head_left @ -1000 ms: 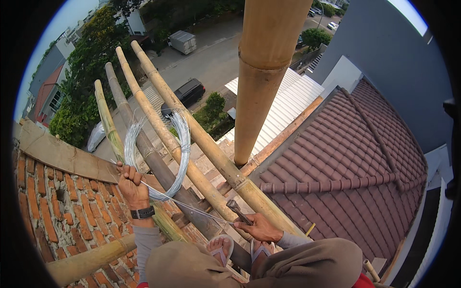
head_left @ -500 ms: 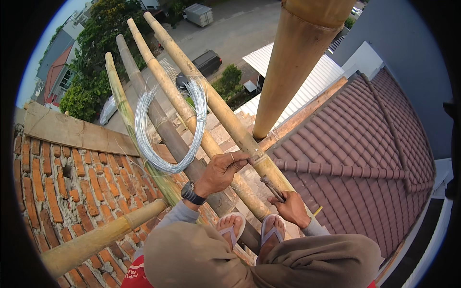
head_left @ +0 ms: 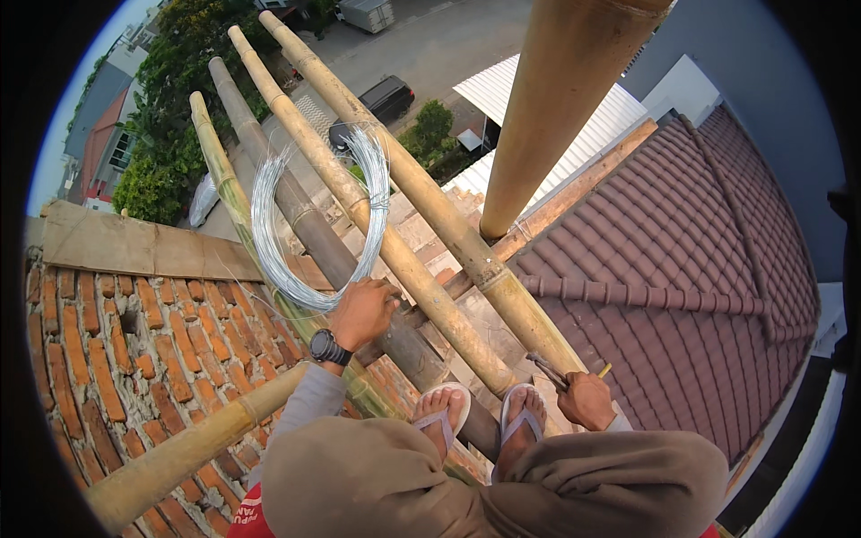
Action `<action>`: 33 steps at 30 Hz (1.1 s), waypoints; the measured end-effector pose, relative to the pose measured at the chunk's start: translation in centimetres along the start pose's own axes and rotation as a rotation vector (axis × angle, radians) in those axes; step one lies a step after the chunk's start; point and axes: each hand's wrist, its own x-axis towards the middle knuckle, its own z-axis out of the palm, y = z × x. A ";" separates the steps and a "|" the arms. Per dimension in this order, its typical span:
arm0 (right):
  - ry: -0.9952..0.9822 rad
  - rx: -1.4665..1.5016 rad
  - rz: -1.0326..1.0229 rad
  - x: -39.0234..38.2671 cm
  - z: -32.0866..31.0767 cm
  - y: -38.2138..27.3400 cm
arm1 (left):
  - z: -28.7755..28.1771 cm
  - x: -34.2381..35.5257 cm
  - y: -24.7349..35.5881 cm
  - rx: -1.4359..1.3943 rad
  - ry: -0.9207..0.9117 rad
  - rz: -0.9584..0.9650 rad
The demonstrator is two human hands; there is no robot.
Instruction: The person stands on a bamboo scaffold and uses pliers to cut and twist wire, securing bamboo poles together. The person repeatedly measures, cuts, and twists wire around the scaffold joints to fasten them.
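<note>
My left hand (head_left: 360, 314) is at the lower right of a silver wire coil (head_left: 274, 255), its fingers curled; what they hold, if anything, is hidden. The coil lies across several bamboo poles (head_left: 421, 211), with loose strands trailing leftward. My right hand (head_left: 585, 399) grips a metal hand tool (head_left: 549, 368) beside the rightmost lying pole, low and right of centre. My sandalled feet (head_left: 439, 414) rest on poles between the hands, below my bent knees.
A thick upright bamboo pole (head_left: 560, 108) rises at right. An exposed brick surface (head_left: 117, 377) and crossing pole (head_left: 193, 439) fill the lower left, beside a board (head_left: 143, 242). A tiled roof (head_left: 664, 251) and white metal roof (head_left: 489, 90) are at right. Far below is a road with vehicles (head_left: 386, 100).
My left hand went from the coil to the middle poles, then back leftward to the coil's lower edge. My right hand, with the tool, moved rightward. The view has shifted.
</note>
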 end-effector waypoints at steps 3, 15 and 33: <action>-0.069 -0.019 0.008 0.6 1.4 -0.6 | 2.8 0.6 1.2 -0.082 -0.132 0.136; -0.117 0.411 -0.148 3.1 -4.9 -4.5 | 2.4 3.2 4.2 -0.707 -0.090 0.068; -0.437 0.709 -0.305 10.5 -1.4 -8.7 | -7.3 -4.4 0.9 -0.637 -0.159 0.150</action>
